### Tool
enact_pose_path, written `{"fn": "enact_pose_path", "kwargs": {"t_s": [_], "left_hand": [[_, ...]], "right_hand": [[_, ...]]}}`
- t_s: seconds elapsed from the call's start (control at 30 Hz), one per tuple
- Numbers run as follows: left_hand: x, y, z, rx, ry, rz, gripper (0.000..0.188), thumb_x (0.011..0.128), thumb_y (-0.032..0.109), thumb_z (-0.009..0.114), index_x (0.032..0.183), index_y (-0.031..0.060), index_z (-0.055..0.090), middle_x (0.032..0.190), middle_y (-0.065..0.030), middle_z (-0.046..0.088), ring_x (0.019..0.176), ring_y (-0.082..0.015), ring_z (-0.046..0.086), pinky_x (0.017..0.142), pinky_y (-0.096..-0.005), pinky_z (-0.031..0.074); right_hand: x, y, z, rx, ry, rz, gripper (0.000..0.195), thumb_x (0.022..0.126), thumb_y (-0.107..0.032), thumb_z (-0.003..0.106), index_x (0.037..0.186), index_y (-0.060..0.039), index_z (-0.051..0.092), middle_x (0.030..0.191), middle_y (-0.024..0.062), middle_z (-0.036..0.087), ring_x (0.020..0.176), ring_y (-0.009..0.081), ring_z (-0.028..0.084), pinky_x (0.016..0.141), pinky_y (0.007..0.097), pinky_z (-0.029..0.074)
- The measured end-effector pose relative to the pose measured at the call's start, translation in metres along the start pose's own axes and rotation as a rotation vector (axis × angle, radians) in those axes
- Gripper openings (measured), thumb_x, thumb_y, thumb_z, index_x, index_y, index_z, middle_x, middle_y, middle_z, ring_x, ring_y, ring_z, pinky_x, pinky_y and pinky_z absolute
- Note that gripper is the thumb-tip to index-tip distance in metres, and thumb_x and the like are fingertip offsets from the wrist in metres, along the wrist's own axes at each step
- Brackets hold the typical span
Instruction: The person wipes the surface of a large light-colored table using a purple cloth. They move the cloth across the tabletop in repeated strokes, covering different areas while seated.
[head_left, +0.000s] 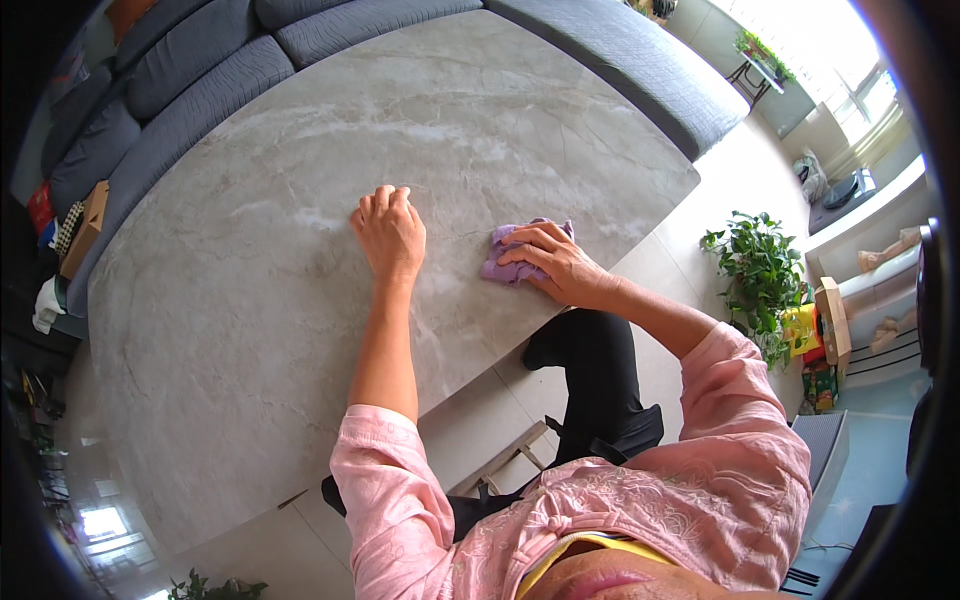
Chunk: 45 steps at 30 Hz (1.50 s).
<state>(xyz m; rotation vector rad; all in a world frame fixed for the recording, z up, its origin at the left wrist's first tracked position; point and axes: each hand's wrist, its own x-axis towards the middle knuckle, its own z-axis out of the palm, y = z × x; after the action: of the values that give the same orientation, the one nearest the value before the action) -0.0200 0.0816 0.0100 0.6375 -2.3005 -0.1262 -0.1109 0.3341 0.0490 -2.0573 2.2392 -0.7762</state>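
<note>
A crumpled purple cloth lies on the grey marble-patterned tabletop, close to the edge on my side. My right hand presses down over it, fingers spread across its folds, and hides part of it. To the left, my left hand rests on the bare stone-look surface with its fingers curled under and its knuckles up. I see nothing in it, though the palm side is hidden. A gap of tabletop separates this hand from the cloth.
A blue-grey sofa wraps the table's far and left sides. Right of the table stand a leafy green plant and a cardboard box. Below the near edge are my black-trousered knee and a wooden stool. Another box sits far left.
</note>
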Motion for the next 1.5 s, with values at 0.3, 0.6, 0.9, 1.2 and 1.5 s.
{"fn": "enact_pose_path", "kwargs": {"t_s": [0.3, 0.6, 0.9, 1.2, 1.5], "left_hand": [[0.001, 0.002, -0.003, -0.004, -0.006, -0.025, 0.021, 0.084, 0.013, 0.061, 0.103, 0.0105, 0.069, 0.106, -0.0001, 0.063, 0.104, -0.0208, 0.054, 0.095, -0.0385, 0.038], [0.001, 0.003, -0.003, -0.039, -0.013, -0.02, 0.02, 0.084, 0.011, 0.06, 0.102, 0.0086, 0.069, 0.107, -0.0011, 0.063, 0.104, -0.0215, 0.054, 0.097, -0.0388, 0.037], [0.001, 0.0, 0.003, 0.008, 0.022, 0.016, 0.02, 0.085, 0.014, 0.06, 0.102, 0.0139, 0.069, 0.105, 0.001, 0.063, 0.102, -0.0221, 0.056, 0.087, -0.0417, 0.042], [0.003, -0.008, 0.005, 0.009, 0.027, 0.059, 0.019, 0.085, 0.016, 0.06, 0.101, 0.0133, 0.069, 0.107, 0.0001, 0.064, 0.101, -0.0245, 0.058, 0.087, -0.0417, 0.044], [0.005, -0.005, 0.002, -0.022, -0.06, 0.035, 0.023, 0.085, 0.016, 0.059, 0.106, 0.0125, 0.069, 0.111, -0.0014, 0.063, 0.107, -0.0245, 0.055, 0.09, -0.0412, 0.042]], "right_hand": [[0.087, 0.041, 0.031, -0.001, 0.171, 0.019, 0.04, 0.08, -0.001, 0.065, 0.116, -0.0182, 0.061, 0.126, 0.0078, 0.053, 0.12, 0.0315, 0.045, 0.102, 0.0421, 0.039], [0.179, 0.129, 0.043, -0.277, 0.307, 0.122, 0.037, 0.084, -0.01, 0.06, 0.119, -0.0215, 0.061, 0.122, 0.0033, 0.057, 0.121, 0.0279, 0.046, 0.102, 0.0405, 0.036], [0.087, 0.184, -0.001, -0.285, 0.277, 0.311, 0.03, 0.09, -0.02, 0.059, 0.12, -0.0171, 0.061, 0.129, 0.0095, 0.055, 0.122, 0.0317, 0.047, 0.104, 0.042, 0.036], [-0.017, 0.091, -0.033, -0.14, 0.107, 0.224, 0.028, 0.091, -0.015, 0.059, 0.12, -0.0154, 0.061, 0.131, 0.0087, 0.053, 0.123, 0.0295, 0.046, 0.106, 0.0413, 0.036], [-0.088, 0.191, -0.079, -0.354, 0.28, 0.437, 0.03, 0.091, -0.015, 0.059, 0.121, -0.0162, 0.062, 0.13, 0.0075, 0.055, 0.125, 0.0277, 0.046, 0.107, 0.0415, 0.036]]}}
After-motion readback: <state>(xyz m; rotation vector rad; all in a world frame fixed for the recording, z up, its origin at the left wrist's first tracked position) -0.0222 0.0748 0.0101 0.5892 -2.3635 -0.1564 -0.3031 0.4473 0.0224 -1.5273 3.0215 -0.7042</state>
